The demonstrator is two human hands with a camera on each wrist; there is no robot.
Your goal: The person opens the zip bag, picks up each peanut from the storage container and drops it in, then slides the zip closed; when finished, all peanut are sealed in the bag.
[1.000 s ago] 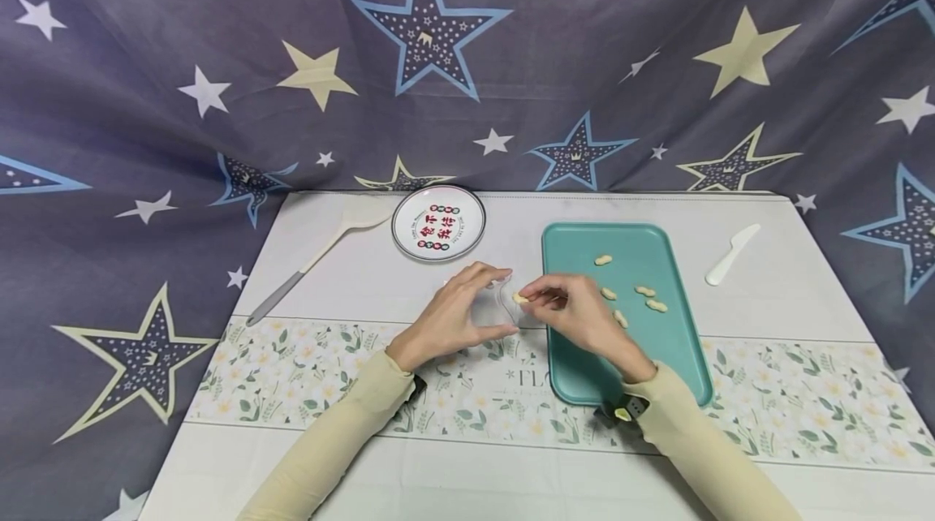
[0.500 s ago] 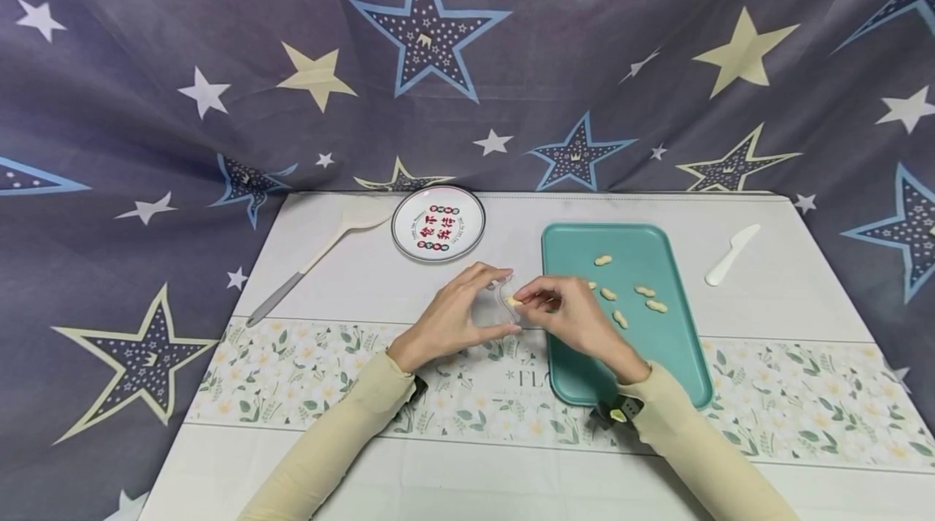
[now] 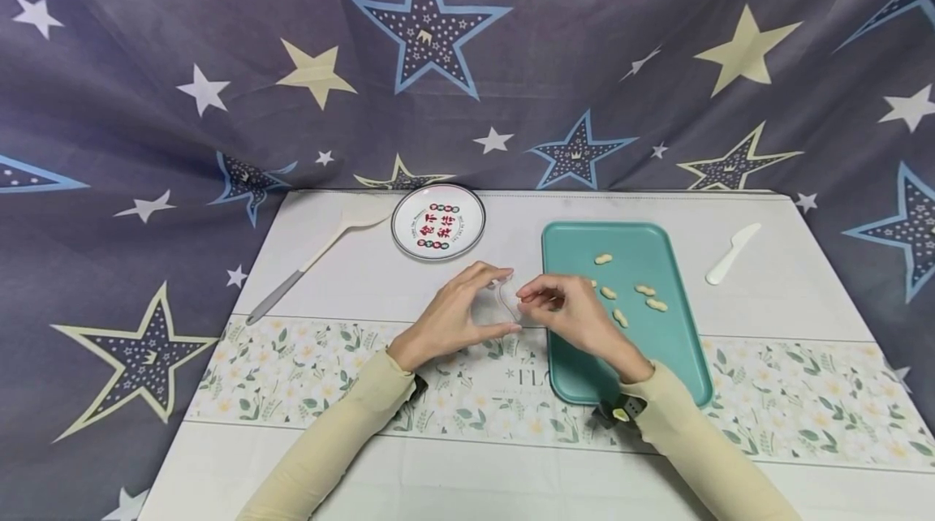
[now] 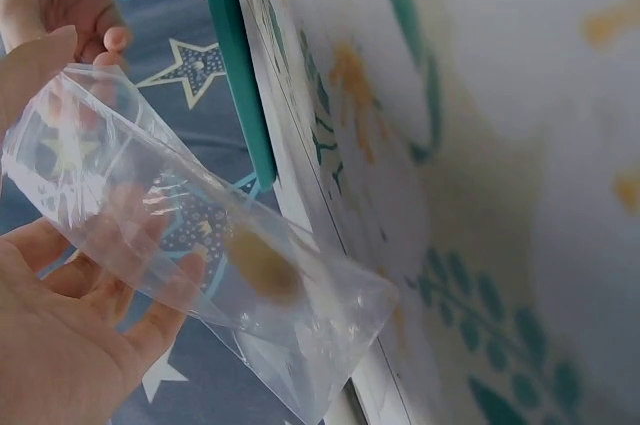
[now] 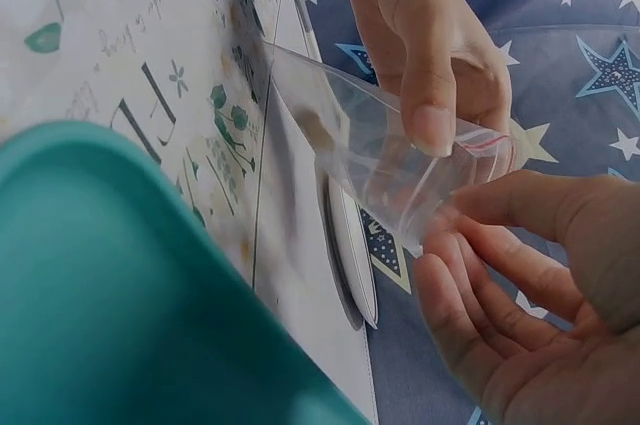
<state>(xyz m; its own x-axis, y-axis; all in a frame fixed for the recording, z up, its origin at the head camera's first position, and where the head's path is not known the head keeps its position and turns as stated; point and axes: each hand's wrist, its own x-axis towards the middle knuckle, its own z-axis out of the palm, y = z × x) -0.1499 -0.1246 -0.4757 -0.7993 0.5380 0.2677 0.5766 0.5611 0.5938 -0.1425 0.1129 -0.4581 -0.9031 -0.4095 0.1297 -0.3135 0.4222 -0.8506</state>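
Observation:
My left hand (image 3: 453, 314) holds a clear zip bag (image 4: 130, 185), its thumb and fingers spread round the open mouth. A single peanut (image 4: 265, 263), blurred through the film, lies low inside the bag in the left wrist view. At the mouth hovers my right hand (image 3: 570, 312), fingertips close together and bent, with no peanut visible between them. In the right wrist view its fingertips (image 5: 465, 205) meet the edge of the bag, beside the red seal line. Several peanuts (image 3: 656, 305) lie on the teal tray (image 3: 657, 359), partly under my right hand.
A round white plate (image 3: 438, 222) with red lettering stands at the back. Left of it lies a spatula (image 3: 321, 257) with a grey handle. A white plastic knife (image 3: 733, 254) is right of the tray. A starry cloth (image 3: 584, 58) hangs behind the table.
The peanut in my right fingertips went into the bag's mouth and no longer shows there. The right hand has drawn back slightly to the right. My left hand has stayed in place.

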